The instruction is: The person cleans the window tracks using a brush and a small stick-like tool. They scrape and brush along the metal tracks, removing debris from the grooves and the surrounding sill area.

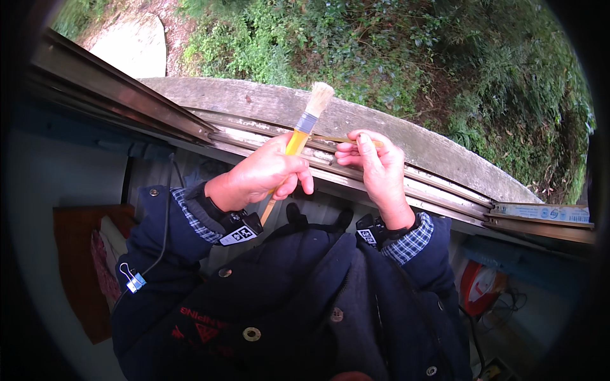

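Note:
My left hand (267, 169) grips a flat paintbrush by its yellow handle (296, 143). The pale bristles (320, 97) point up and outward past a grey metal ferrule (306, 122). Below the fist, the wood-coloured end of the handle comes out. Between thumb and fingers of my right hand (376, 159) is a thin brownish stick (340, 139), its tip pointing left close to the brush, though contact cannot be made out. Both hands are above the metal window track (319, 157), where whitish flaking residue and dirt lie in the grooves.
A weathered wooden ledge (419, 143) runs outside the track, with greenery (381, 57) beyond. Sliding frames (124, 90) stand at the left. A printed strip (538, 211) lines the right end. A cable with a binder clip (136, 282) hangs by my left sleeve; a red reel (476, 288) sits lower right.

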The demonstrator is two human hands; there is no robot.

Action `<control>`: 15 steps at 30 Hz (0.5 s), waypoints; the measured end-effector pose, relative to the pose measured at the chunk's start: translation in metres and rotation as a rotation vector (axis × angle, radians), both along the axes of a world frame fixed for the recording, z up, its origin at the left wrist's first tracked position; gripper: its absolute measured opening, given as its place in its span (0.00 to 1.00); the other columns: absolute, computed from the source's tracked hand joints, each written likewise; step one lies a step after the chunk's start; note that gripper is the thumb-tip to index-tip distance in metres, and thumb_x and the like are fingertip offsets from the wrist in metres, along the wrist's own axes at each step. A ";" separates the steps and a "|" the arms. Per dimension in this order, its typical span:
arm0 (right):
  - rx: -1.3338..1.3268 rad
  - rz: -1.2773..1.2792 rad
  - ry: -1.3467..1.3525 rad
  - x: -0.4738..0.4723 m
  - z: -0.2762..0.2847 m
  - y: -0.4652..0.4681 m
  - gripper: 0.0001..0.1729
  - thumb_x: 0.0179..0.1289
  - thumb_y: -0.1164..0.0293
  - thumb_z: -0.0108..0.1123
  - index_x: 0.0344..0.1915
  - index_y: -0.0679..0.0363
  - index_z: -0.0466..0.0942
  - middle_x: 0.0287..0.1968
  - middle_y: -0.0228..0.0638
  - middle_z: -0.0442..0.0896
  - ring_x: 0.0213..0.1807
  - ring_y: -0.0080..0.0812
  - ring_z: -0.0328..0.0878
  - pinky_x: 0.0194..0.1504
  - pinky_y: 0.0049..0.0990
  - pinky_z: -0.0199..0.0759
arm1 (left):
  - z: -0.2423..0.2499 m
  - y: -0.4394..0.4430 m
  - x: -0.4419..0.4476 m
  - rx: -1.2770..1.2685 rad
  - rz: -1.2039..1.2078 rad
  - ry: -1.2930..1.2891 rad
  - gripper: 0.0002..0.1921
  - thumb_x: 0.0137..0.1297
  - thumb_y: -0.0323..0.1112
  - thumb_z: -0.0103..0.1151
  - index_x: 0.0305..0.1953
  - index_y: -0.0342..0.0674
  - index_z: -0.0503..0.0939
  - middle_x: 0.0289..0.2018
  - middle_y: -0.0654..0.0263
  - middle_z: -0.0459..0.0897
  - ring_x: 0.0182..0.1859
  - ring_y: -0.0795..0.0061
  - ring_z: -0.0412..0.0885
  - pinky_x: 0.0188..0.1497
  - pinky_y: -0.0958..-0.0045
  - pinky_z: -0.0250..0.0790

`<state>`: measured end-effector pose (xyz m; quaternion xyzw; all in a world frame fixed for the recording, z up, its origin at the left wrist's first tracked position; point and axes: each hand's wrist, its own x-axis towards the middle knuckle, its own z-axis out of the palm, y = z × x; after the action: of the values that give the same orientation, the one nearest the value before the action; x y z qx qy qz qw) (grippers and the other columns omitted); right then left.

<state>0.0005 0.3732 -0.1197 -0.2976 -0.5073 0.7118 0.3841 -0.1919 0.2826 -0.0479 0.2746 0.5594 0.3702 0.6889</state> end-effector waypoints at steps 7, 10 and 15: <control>-0.006 -0.042 -0.040 0.000 0.007 0.000 0.15 0.75 0.68 0.50 0.47 0.71 0.76 0.36 0.48 0.85 0.34 0.32 0.85 0.39 0.26 0.82 | -0.004 -0.006 -0.007 0.039 0.043 -0.042 0.30 0.68 0.27 0.48 0.69 0.36 0.50 0.29 0.49 0.80 0.13 0.79 0.66 0.14 0.78 0.61; 0.056 -0.052 -0.059 0.001 0.008 -0.008 0.16 0.75 0.67 0.49 0.47 0.71 0.75 0.37 0.50 0.85 0.35 0.33 0.85 0.40 0.27 0.82 | -0.008 -0.011 -0.008 0.052 0.066 -0.058 0.30 0.68 0.27 0.48 0.69 0.36 0.51 0.29 0.48 0.80 0.12 0.79 0.67 0.14 0.78 0.61; -0.014 -0.098 -0.033 -0.002 0.023 -0.009 0.15 0.75 0.69 0.50 0.45 0.72 0.75 0.35 0.46 0.84 0.33 0.32 0.85 0.38 0.28 0.83 | -0.008 -0.012 -0.006 0.074 0.063 -0.064 0.31 0.68 0.27 0.47 0.69 0.37 0.49 0.29 0.49 0.80 0.12 0.79 0.66 0.14 0.78 0.61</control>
<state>-0.0012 0.3639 -0.0967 -0.3366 -0.4933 0.6905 0.4081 -0.1979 0.2702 -0.0557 0.2702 0.5313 0.4207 0.6839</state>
